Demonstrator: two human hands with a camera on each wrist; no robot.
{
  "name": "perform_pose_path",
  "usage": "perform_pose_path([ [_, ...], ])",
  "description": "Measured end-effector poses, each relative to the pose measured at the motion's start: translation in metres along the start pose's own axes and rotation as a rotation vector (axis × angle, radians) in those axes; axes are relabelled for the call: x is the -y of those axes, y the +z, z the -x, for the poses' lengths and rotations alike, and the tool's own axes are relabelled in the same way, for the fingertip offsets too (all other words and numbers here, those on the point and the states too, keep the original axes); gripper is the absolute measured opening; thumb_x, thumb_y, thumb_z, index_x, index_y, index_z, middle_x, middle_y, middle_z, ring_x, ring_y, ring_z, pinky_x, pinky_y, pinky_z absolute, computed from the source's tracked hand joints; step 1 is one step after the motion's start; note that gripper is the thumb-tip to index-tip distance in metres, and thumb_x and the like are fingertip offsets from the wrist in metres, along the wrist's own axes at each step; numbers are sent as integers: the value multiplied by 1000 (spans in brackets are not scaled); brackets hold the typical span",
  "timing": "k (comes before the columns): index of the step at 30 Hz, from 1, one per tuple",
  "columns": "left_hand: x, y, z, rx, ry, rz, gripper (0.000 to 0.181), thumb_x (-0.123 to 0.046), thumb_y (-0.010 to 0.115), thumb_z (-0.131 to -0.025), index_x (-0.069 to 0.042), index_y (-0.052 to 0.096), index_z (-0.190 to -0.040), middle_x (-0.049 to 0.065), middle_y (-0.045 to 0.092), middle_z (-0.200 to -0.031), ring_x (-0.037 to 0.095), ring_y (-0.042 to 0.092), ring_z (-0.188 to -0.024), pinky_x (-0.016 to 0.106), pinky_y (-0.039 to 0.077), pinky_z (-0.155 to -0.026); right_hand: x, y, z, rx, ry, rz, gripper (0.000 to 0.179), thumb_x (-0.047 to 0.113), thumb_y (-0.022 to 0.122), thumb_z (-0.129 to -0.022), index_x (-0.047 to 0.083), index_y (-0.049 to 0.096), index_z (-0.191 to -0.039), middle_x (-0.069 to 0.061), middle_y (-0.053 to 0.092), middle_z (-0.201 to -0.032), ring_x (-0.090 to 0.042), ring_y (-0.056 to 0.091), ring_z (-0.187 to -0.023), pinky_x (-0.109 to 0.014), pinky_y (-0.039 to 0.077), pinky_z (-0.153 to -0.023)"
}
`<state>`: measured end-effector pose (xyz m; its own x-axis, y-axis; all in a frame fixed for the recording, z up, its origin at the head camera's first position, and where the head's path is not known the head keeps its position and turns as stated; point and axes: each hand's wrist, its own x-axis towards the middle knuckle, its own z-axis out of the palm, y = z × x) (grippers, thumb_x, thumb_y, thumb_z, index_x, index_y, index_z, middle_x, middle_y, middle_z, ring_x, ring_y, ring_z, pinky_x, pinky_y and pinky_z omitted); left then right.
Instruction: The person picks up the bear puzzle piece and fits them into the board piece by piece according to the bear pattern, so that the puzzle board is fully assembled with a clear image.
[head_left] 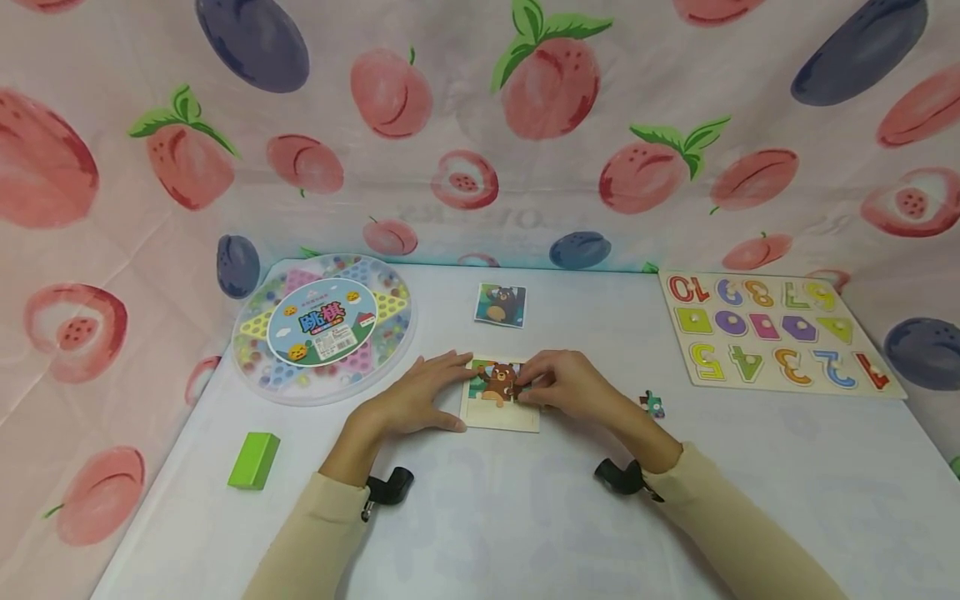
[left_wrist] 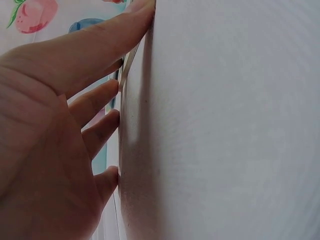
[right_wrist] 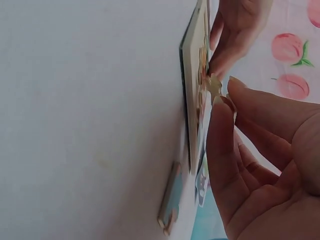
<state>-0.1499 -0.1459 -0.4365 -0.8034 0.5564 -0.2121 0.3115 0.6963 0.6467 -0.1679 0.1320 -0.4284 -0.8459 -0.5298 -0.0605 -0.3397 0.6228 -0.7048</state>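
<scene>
Bear jigsaw board [head_left: 495, 419]: in the head view, laid flat at mid-table; the bear is pictured in its upper part, with pale bare wood shown below.
Left hand [head_left: 412, 398]: placed at the board's 9 o'clock side, thumb and fingers spread wide; the board's edge is met by thumb and index fingertip.
Right hand [head_left: 568, 385]: placed at the board's 3 o'clock side, thumb and fingertips brought together over the bear; what lies between them is mostly hidden from here.
Loose jigsaw piece [head_left: 651, 405]: seen at 3 o'clock from the board, near the right wrist.
Bear picture card [head_left: 513, 308]: set at 12 o'clock from the board, apart from it.
Chinese checkers box [head_left: 322, 322]: set at 10 o'clock.
Green block [head_left: 253, 461]: set between 8 and 9 o'clock.
Number-and-shape board [head_left: 768, 367]: set between 2 and 3 o'clock, well apart.
Left-wrist spread: the thumb is extended toward 12 o'clock and the fingers [left_wrist: 102, 131] are parted below it; the board is shown only as a thin strip.
Right-wrist pinch: a small jigsaw piece [right_wrist: 215, 86] is pinched between thumb and fingertip, close beside the board's face; whether the board is touched cannot be told. The left hand is seen toward 1 o'clock, the loose jigsaw piece at 6 o'clock.
</scene>
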Motion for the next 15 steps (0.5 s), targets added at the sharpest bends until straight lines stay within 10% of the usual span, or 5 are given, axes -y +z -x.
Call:
perform_pose_path([
  [15, -3, -2, 2, 1, 1, 6, 77, -31, 82, -85, -17, 48, -153, 3, 28, -171, 29, 13, -163, 58, 0, -133, 5, 7, -8, -16, 69, 71, 17, 21, 86, -81, 11, 82, -95, -5, 78, -102, -12, 64, -87, -23, 54, -72],
])
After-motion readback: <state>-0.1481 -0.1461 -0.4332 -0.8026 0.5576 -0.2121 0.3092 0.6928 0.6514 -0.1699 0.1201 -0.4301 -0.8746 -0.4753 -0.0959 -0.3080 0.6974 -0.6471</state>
